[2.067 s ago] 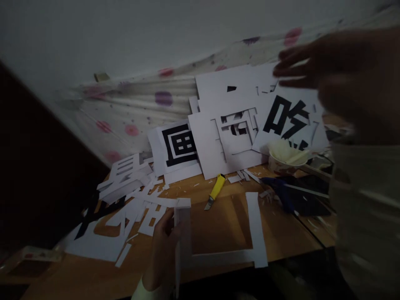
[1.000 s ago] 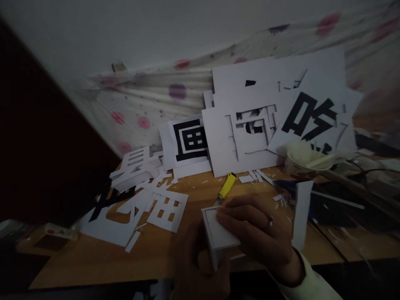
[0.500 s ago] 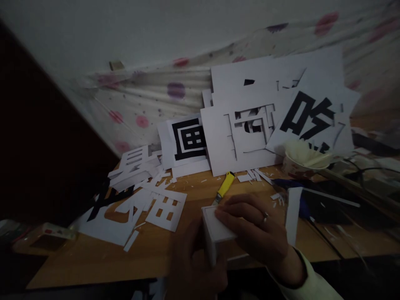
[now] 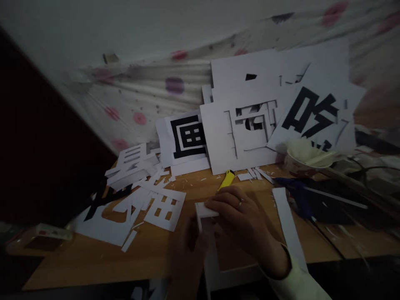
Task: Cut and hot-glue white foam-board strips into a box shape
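Observation:
Between my hands is a white board piece (image 4: 212, 266) built of joined strips with upright walls; it looks like foam board. My left hand (image 4: 190, 254), dark and partly blurred, grips its near left wall. The fingers of my right hand (image 4: 243, 221), with a ring on one, press on the piece's far top edge. Just beyond my right hand lies a yellow utility knife (image 4: 227, 179), its blade end hidden behind the fingers. A long white strip (image 4: 289, 225) rests on the table by my right wrist.
Cut paper characters (image 4: 165, 208) and scraps cover the table's left side. White boards (image 4: 225, 137) with cut-outs and printed sheets lean against the wall. At right stand a bowl (image 4: 308, 162), a blue glue gun (image 4: 300, 200) and cables. A dark panel (image 4: 46, 137) looms at left.
The white piece has turned and tilted in my hands, showing more of its long walls below. Both hands have shifted slightly left, and my right hand now covers the knife's blade end.

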The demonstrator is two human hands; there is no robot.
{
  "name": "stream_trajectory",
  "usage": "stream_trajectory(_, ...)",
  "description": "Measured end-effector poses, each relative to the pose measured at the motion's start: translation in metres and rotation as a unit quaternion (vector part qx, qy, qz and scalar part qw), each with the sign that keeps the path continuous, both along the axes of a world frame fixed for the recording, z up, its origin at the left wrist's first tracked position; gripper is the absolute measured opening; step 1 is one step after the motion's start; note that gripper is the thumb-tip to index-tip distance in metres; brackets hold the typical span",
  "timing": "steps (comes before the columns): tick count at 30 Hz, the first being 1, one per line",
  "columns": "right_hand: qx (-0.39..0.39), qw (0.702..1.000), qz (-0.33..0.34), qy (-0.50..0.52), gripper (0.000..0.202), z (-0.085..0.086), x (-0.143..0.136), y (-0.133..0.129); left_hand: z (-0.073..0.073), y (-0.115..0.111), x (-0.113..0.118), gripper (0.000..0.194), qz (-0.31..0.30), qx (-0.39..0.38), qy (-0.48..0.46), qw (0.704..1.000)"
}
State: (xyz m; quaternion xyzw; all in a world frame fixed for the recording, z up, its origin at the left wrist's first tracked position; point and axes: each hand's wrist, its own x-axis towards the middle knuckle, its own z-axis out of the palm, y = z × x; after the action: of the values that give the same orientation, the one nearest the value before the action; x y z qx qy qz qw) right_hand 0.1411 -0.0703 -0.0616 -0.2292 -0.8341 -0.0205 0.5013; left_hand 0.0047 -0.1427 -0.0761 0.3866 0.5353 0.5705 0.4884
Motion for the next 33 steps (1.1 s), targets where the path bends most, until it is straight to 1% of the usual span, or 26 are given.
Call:
stream_trajectory(2,-0.028,0.999,-0.020,0.003,0.014,-0.006,0.003,-0.002,-0.005,0.001,-0.001,0.056,0.029,-0.018,-0.023,0.999)
stream_trajectory(4,-0.066,0.996,-0.052,0.011,0.017,-0.011,0.009,-0.006,-0.006,0.001,-0.001,0.063,0.060,-0.049,-0.039,0.996)
stream_trajectory(6,-0.105,0.991,-0.074,0.021,0.020,-0.016,0.014,-0.011,-0.006,0.002,0.000,0.065,0.091,-0.066,-0.043,0.993)
stream_trajectory(9,-0.135,0.988,-0.076,0.025,0.023,-0.020,0.016,-0.015,-0.008,0.005,0.000,0.064,0.103,-0.063,-0.029,0.992)
stream_trajectory(11,-0.133,0.988,-0.069,0.026,0.025,-0.021,0.014,-0.015,-0.010,0.007,0.000,0.062,0.097,-0.059,-0.020,0.993)
stream_trajectory(16,-0.093,0.995,-0.036,0.032,0.022,-0.019,0.005,-0.008,-0.016,0.009,0.001,0.052,0.074,-0.036,0.013,0.997)
stream_trajectory(20,-0.087,0.995,-0.037,0.021,0.023,-0.018,0.005,-0.006,-0.021,0.008,0.003,0.053,0.063,-0.026,0.033,0.997)
stream_trajectory(23,-0.087,0.996,-0.025,0.022,0.022,-0.022,0.006,-0.006,-0.025,0.009,0.004,0.053,0.055,-0.022,0.017,0.998)
stream_trajectory(26,-0.104,0.994,-0.016,0.024,0.022,-0.026,0.004,-0.005,-0.028,0.011,0.004,0.053,0.065,-0.027,0.008,0.997)
stream_trajectory(29,-0.120,0.993,-0.007,0.015,0.023,-0.027,0.000,-0.004,-0.030,0.012,0.002,0.055,0.085,-0.051,0.009,0.995)
stream_trajectory(33,-0.106,0.994,-0.007,0.018,0.022,-0.025,-0.007,-0.002,-0.028,0.011,-0.003,0.054,0.095,-0.055,-0.007,0.994)
